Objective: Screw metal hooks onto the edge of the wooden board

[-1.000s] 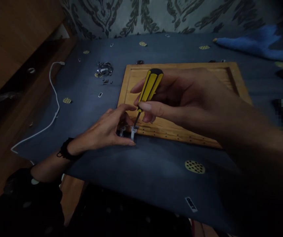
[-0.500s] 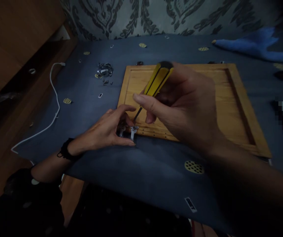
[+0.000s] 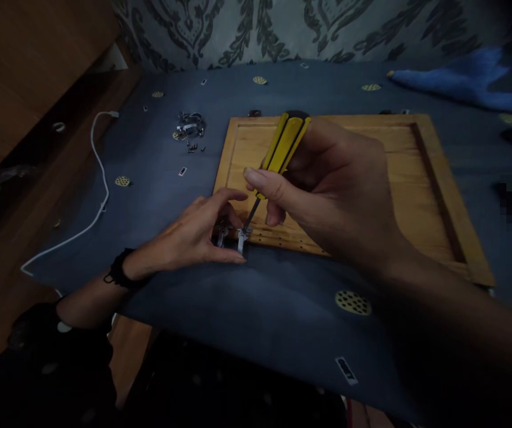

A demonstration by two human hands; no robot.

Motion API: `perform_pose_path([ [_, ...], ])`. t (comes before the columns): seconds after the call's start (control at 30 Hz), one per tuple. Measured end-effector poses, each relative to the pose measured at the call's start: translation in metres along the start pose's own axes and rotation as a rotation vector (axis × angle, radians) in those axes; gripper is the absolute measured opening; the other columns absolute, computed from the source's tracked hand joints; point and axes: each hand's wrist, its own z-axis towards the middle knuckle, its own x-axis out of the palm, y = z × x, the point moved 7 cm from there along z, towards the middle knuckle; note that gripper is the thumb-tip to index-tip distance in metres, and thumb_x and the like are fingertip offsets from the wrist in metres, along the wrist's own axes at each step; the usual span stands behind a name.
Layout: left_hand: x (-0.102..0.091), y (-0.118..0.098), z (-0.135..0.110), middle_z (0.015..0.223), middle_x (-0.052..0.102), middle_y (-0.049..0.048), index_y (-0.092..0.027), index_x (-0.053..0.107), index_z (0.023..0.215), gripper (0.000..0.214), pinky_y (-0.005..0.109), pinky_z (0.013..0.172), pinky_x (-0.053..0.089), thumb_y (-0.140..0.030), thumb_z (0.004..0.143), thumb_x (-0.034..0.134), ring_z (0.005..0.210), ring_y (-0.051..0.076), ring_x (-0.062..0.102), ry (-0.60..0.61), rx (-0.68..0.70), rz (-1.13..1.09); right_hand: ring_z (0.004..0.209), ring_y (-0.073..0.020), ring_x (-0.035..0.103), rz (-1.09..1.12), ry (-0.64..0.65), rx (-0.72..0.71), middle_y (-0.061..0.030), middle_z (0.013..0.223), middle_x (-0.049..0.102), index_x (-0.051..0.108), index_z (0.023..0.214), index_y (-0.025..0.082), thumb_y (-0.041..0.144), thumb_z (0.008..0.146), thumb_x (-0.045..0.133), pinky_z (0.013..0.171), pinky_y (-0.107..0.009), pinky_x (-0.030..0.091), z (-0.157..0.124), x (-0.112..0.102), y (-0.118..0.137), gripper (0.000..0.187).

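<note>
My right hand [image 3: 327, 178] grips a screwdriver [image 3: 282, 142] with a yellow and black handle, its shaft slanting down to the left. The tip meets a small silver metal bracket [image 3: 241, 239] on the near edge of a framed wooden panel [image 3: 327, 142]. Around this bracket curls my left hand [image 3: 202, 229], thumb low at its near side and fingers above. Another silver metal piece [image 3: 222, 236] shows between thumb and fingers, partly hidden. Several small dark holes run along the panel's edge, right of the bracket.
Farther back lie a heap of silver metal fittings [image 3: 190, 125] and several small screws [image 3: 192, 147]. A white cable [image 3: 100, 172] curves along the left side. At the far right is a blue cloth-like object [image 3: 461, 80]. All rest on a dark blue patterned cloth [image 3: 157, 148].
The screwdriver has become a little more upright, and its tip has come down onto the bracket. My left hand has stayed in place around it.
</note>
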Motion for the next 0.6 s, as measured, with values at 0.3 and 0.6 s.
perform_pose_path([
  [0.3,-0.0004,-0.0017,0.0008,0.101,0.071,0.0032,-0.023,0.048,0.133,0.077,0.036,0.084,0.051,-0.048,0.073,0.09,0.096,0.023,0.07,0.012,0.023,0.009,0.064,-0.0149,0.066,-0.064,0.017,0.119,0.001,0.083,0.069,0.058,0.083,0.026,0.057,0.079,0.085,0.046,-0.028,0.057,-0.0016,0.0006,-0.0071,0.041],
  [0.6,-0.0006,-0.0014,0.0006,0.101,0.071,0.0027,-0.024,0.046,0.136,0.079,0.037,0.086,0.051,-0.05,0.074,0.088,0.093,0.022,0.07,-0.005,0.049,0.037,0.064,-0.0137,0.069,-0.081,0.172,0.145,0.0022,0.083,0.069,0.062,0.091,0.025,0.042,0.088,0.08,0.058,-0.028,0.063,0.0017,-0.0006,-0.0011,0.025],
])
